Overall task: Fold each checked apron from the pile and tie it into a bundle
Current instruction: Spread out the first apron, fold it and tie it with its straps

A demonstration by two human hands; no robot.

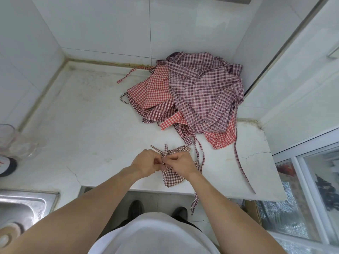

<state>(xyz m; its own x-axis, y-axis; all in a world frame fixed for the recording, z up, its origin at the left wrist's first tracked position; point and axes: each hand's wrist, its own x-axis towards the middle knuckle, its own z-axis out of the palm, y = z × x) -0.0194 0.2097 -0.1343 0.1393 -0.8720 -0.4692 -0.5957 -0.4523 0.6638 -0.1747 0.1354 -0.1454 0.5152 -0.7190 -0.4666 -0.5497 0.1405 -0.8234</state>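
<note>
Left hand (145, 163) and right hand (180, 162) meet over a small folded checked apron (172, 176) near the front edge of the white tabletop (88, 114). Fingers of both curled, pinching the apron's strap (165, 150) between them. Pile of checked aprons (194, 94) sits further back on the right, straps trailing forward. Steel sink (22, 206) at lower left.

Aprons (198, 92): thin woven checked cloth, matt, creased. Surface (88, 114): pale stone-like slab, smooth, stained, cracked. Wall tiles (110, 24): white, glossy. Sink (20, 208): brushed metal, shiny. Cup (11, 140): clear plastic or glass.
</note>
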